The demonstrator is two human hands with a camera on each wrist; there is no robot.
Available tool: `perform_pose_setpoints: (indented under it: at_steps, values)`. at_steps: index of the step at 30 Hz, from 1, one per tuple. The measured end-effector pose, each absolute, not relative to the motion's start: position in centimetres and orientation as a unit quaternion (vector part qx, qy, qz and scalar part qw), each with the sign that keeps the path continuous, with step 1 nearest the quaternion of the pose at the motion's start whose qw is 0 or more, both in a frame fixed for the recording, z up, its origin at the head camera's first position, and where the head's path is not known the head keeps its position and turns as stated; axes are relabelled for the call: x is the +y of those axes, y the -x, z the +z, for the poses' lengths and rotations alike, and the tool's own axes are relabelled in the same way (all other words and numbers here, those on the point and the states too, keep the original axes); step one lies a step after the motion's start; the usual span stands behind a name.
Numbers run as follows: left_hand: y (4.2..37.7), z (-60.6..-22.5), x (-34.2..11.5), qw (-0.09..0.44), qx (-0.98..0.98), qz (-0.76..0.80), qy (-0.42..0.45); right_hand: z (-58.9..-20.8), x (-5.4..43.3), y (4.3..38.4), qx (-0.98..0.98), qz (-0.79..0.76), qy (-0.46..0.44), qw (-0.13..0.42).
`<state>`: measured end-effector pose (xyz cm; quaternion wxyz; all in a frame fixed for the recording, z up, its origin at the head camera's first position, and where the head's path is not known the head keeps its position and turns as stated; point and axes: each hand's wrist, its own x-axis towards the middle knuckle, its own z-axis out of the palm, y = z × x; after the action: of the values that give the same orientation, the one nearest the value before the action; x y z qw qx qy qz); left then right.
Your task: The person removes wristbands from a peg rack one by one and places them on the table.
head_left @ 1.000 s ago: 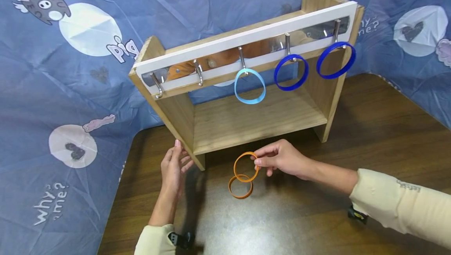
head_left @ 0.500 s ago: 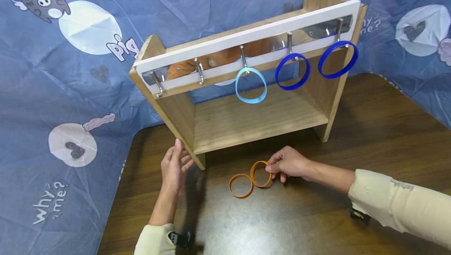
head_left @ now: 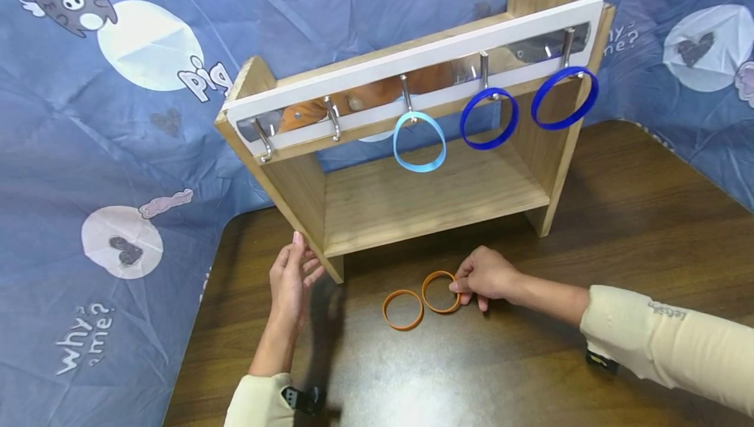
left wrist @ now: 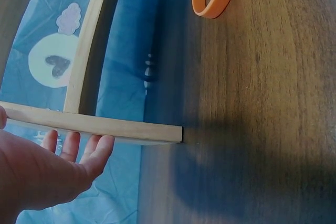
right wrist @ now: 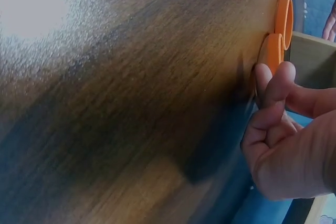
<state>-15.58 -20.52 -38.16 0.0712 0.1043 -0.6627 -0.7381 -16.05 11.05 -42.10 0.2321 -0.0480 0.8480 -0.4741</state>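
Observation:
My right hand [head_left: 487,274] pinches the right rim of an orange silicone wristband [head_left: 425,291], which appears to lie on the table. Close to its left is a second orange wristband [head_left: 384,312], flat on the wood. In the right wrist view, thumb and finger meet at the near end of the held wristband [right wrist: 272,51]. My left hand [head_left: 288,283] rests against the left side panel [head_left: 294,217] of a wooden rack, its fingers loosely extended. The left wrist view has those fingers [left wrist: 97,153] along the panel's edge.
Across the rack's top runs a white hook rail [head_left: 353,80]. A light blue wristband [head_left: 419,168] and two dark blue ones, the middle [head_left: 487,145] and the far right [head_left: 565,124], hang from hooks. The two left hooks [head_left: 332,119] hold nothing. Patterned blue cloth [head_left: 177,283] stands behind.
My right hand has brought its orange wristband down and to the right, away from above the other one and beside it. The left hand stays at the panel.

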Motion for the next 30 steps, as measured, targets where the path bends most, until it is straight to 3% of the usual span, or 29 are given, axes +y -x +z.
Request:
perform_pose_setpoints:
  at_steps: [9,30]
  values:
    - [15.5,-38.2,-20.6,0.070,-0.664,-0.737,-0.105,-41.1,11.3,16.1,0.901,-0.399,0.061,0.161]
    - [15.5,-38.1,-20.5,0.071,-0.665,-0.737,-0.101,-35.4,11.1,15.6,0.829,-0.550,0.073,0.063]
